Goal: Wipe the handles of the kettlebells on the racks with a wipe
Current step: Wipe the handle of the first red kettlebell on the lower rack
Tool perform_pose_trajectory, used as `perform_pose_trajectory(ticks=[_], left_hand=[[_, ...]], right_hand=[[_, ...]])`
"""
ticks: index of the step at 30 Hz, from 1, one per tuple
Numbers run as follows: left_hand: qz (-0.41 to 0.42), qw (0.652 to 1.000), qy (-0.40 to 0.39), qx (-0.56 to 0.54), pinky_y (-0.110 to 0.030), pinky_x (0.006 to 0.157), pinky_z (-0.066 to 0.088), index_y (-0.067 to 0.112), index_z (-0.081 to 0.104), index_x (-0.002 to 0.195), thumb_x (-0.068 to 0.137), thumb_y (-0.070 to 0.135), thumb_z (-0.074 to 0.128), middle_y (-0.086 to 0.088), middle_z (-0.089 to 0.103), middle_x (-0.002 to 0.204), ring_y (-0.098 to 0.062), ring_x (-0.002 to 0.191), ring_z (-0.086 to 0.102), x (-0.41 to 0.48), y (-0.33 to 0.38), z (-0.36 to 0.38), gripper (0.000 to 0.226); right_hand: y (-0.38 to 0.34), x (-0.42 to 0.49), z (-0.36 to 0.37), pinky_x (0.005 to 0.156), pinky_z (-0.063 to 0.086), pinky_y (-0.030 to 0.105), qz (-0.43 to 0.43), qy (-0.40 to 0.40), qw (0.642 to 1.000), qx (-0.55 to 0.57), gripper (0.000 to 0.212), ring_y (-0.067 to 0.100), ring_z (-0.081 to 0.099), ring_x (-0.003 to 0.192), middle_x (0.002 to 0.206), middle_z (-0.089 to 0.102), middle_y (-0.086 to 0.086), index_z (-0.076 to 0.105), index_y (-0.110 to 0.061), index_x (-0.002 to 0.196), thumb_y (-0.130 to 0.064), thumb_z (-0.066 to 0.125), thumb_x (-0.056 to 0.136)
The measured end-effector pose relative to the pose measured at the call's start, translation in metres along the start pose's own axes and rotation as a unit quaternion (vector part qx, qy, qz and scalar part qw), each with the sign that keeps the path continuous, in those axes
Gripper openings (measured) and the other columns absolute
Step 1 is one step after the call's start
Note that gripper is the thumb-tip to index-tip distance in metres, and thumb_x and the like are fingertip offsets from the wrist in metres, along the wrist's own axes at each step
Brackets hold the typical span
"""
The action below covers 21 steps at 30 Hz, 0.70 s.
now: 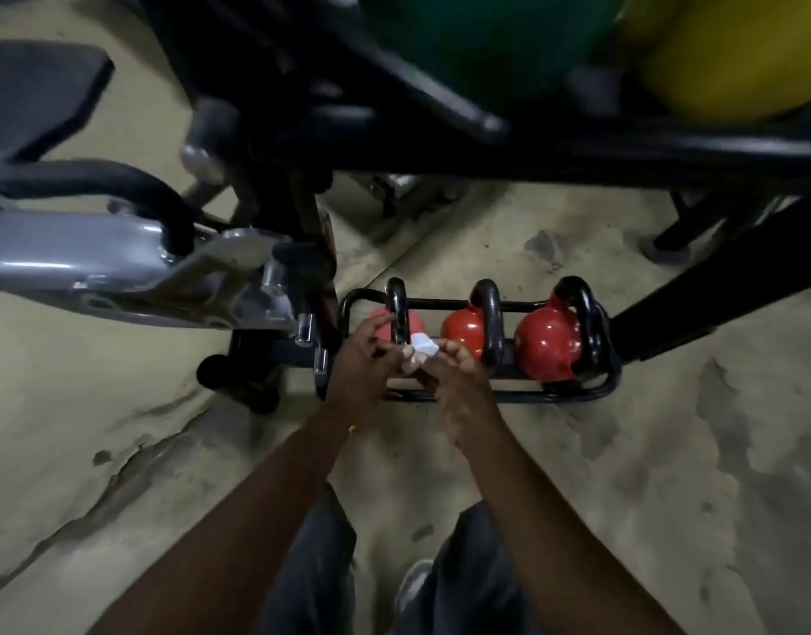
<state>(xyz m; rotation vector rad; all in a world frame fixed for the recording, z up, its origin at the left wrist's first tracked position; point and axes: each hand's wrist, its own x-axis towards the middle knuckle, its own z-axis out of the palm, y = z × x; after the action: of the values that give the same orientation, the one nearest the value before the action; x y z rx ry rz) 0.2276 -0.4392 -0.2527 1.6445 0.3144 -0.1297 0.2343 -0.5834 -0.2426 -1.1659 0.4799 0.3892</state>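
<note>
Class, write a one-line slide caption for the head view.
Both hands hold a white wipe beside the leftmost kettlebell's handle.

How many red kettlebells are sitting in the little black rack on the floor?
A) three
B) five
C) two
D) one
A: three red kettlebells stand in a row in the rack, the left kettlebell behind the hands, the middle kettlebell and the right kettlebell, each with a black handle.
</note>
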Motion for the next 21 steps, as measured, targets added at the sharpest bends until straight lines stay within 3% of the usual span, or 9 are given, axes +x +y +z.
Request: perform_pose_trajectory(ticks=[2,4,7,10,12,14,18,21], left_hand=[[0.041,0.996,0.032,0.072,-0.018,0.084,0.049,0.017,0.057,0.129,0.09,0.002,0.061,0.0,0.069,0.105,-0.004,0.094,0.064,0.035,-0.032,0.001,0.042],[0.078,0.992,0.035,0.095,-0.027,0.093,0.049,0.012,0.061,0.126,0.091,0.004,0.056,-0.005,0.066,0.118,-0.014,0.106,0.062,0.068,-0.055,0.002,0.036],[0.142,0.981,0.054,0.117,-0.039,0.091,0.053,0.016,0.071,0.113,0.083,0.027,0.063,-0.005,0.07,0.111,-0.019,0.101,0.066,0.117,-0.083,-0.001,0.032],[0.148,0.984,0.04,0.087,-0.046,0.089,0.056,0.044,0.072,0.103,0.073,0.044,0.069,0.002,0.072,0.11,-0.02,0.1,0.07,0.15,-0.095,-0.008,0.03],[0.134,0.989,0.021,0.053,-0.046,0.089,0.057,0.043,0.073,0.101,0.072,0.039,0.075,0.0,0.073,0.109,-0.021,0.097,0.071,0.155,-0.09,-0.01,0.03],[0.138,0.989,0.001,0.058,-0.048,0.089,0.057,0.028,0.074,0.109,0.075,0.029,0.079,0.0,0.073,0.105,-0.019,0.094,0.07,0.158,-0.088,-0.011,0.034],[0.136,0.988,-0.019,0.067,-0.051,0.085,0.056,0.01,0.071,0.115,0.082,0.012,0.078,-0.003,0.072,0.102,-0.018,0.085,0.066,0.158,-0.083,-0.01,0.034],[0.148,0.986,-0.018,0.074,-0.05,0.082,0.056,0.006,0.07,0.116,0.083,0.009,0.076,0.009,0.068,0.095,-0.016,0.083,0.064,0.158,-0.082,-0.008,0.034]], right_hand=[[0.023,0.043,-0.008,0.076,0.053,0.028,-0.11,0.022,0.984,-0.142,0.015,0.014,0.068,0.082,0.088,0.073,-0.001,0.066,-0.014,0.094,0.0,0.066,0.089],[0.036,0.074,-0.013,0.083,0.052,0.024,-0.219,0.021,0.937,-0.273,0.011,0.008,0.068,0.09,0.095,0.074,-0.005,0.073,-0.016,0.098,-0.01,0.066,0.091],[0.043,0.108,-0.018,0.085,0.042,0.008,-0.366,-0.004,0.822,-0.436,0.023,0.006,0.061,0.098,0.107,0.068,-0.001,0.076,-0.016,0.106,-0.006,0.064,0.089],[0.058,0.119,-0.023,0.087,0.046,0.018,-0.443,-0.068,0.723,-0.525,0.036,0.018,0.057,0.102,0.111,0.059,0.008,0.073,-0.013,0.117,0.001,0.06,0.086],[0.073,0.115,-0.032,0.086,0.051,0.032,-0.472,-0.073,0.703,-0.527,0.035,0.021,0.056,0.102,0.111,0.056,0.009,0.07,-0.012,0.121,-0.005,0.058,0.089],[0.087,0.105,-0.042,0.087,0.052,0.038,-0.487,-0.066,0.691,-0.529,0.03,0.021,0.055,0.104,0.115,0.053,0.007,0.068,-0.013,0.123,-0.018,0.057,0.095],[0.081,0.111,-0.029,0.083,0.05,0.042,-0.509,-0.03,0.662,-0.549,0.021,0.021,0.053,0.101,0.107,0.056,0.007,0.073,-0.012,0.11,-0.02,0.063,0.094],[0.08,0.115,-0.018,0.079,0.047,0.04,-0.511,0.0,0.658,-0.554,0.019,0.02,0.051,0.096,0.099,0.058,0.004,0.073,-0.013,0.105,-0.015,0.066,0.088]])
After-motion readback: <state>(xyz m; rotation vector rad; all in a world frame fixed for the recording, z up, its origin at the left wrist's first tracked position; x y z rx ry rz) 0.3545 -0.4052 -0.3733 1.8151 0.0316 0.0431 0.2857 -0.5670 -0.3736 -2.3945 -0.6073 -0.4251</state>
